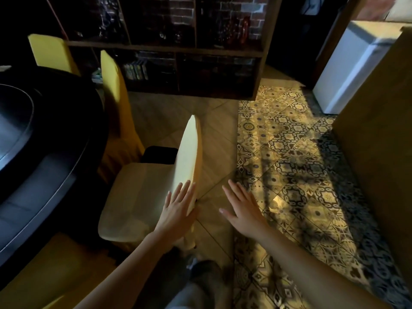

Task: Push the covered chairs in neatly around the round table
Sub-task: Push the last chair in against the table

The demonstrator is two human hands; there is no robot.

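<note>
Covered chair (pixel 138 197) near table (pixel 44 152); left hand (pixel 178 208) flat on backrest (pixel 189 152), right hand (pixel 243 210) spread, empty; second chair (pixel 116 97) beside.

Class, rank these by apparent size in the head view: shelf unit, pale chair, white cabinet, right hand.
1. shelf unit
2. pale chair
3. white cabinet
4. right hand
Chair versus cabinet unsure: chair is nearer.

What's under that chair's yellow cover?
Only the cover shows, draped over seat and back. Whatever is underneath is hidden. The left hand touches its back.
</note>
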